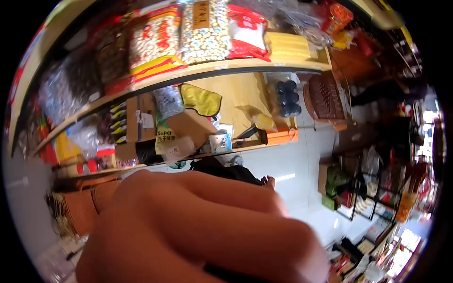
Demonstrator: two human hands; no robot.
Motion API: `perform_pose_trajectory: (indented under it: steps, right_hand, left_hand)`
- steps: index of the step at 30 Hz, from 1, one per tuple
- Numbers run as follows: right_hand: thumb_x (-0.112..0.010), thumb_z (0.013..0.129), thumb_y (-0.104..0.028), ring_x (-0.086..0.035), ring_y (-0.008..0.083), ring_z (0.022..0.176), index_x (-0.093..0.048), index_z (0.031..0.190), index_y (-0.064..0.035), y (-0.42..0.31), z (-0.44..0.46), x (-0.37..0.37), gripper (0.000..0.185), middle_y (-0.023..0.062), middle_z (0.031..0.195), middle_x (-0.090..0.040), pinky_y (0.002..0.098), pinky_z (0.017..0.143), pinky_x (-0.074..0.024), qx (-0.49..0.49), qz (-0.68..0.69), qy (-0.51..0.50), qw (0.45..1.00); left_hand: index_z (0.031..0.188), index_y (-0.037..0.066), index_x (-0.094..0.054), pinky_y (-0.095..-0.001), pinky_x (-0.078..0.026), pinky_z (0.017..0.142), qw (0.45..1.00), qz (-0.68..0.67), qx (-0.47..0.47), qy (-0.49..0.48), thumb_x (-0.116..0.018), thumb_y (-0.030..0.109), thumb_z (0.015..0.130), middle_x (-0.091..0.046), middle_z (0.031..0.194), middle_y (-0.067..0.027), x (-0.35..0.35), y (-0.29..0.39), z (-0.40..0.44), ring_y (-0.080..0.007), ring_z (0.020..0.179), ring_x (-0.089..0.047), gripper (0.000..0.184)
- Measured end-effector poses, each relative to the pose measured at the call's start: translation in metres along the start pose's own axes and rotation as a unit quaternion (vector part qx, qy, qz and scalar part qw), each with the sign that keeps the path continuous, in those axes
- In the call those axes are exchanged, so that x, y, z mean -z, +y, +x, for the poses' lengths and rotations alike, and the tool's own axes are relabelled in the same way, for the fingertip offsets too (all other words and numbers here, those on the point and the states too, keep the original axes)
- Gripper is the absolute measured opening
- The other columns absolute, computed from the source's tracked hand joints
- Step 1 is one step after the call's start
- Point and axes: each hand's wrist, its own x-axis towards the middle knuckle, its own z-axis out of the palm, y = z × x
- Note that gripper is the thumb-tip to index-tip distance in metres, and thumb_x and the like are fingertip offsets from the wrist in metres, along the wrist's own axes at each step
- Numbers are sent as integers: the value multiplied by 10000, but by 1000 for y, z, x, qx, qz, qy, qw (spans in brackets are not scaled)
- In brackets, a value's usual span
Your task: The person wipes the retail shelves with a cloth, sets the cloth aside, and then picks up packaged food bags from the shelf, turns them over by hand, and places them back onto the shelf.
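Note:
My left hand (203, 226) fills the lower foreground, very close to the camera and slightly blurred. Its fingers are bent and pressed together, pointing right; whatever lies inside them is hidden. My right hand (268, 181) hangs lower down beside a black sleeve (222, 170), small in view, with its fingers loosely apart and nothing visible in them. Beyond the left hand is a wooden shelf unit. Its lower level carries a cardboard box (191, 126), a green "Super" pouch (165, 135) and a yellow-green cloth-like item (202, 100).
Bagged goods, including a bag of white-and-blue pieces (205, 40) and a red-and-white bag (247, 35), line the upper shelf. Dark bottles (288, 98) stand at its lower right end. A woven basket (325, 98), woven bags (82, 210) and a black rack (361, 188) stand around the tiled floor (302, 165).

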Motion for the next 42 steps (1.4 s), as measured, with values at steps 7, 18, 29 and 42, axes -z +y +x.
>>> perform_pose_trajectory:
  steps: [7,18,29,42]
  right_hand:
    - [-514,852,-180,-528,203,566,-547,1061,-48,-102,-18,-104,249,112,752,-579,313,497,-470,131,-150,-185,962]
    - [-502,877,-241,-533,200,642,-527,1102,-105,-58,-22,-119,264,94,798,-573,355,598,-517,47,-234,-301,923]
    - [-474,855,-208,-529,247,727,-518,1155,-95,-20,23,-15,324,129,920,-586,404,648,-512,-26,-130,-182,974]
    - [-504,857,-204,-535,234,664,-520,1106,-83,7,-41,-29,277,120,868,-582,405,643,-512,87,-112,-227,963]
  left_hand:
    - [1042,-42,-601,-312,-512,761,995,89,-15,28,-574,58,818,-637,982,-150,-49,24,19,-206,857,-618,247]
    - [1002,-37,-621,-323,-513,735,985,160,-17,67,-588,77,819,-643,958,-147,-117,46,27,-215,839,-620,218]
    - [962,-32,-640,-334,-515,708,991,119,-37,40,-603,96,820,-650,933,-144,-130,52,31,-225,821,-622,195]
    - [1215,-3,-505,-349,-470,853,901,263,336,-76,-586,69,844,-574,1049,-147,-46,114,-118,-270,958,-582,386]
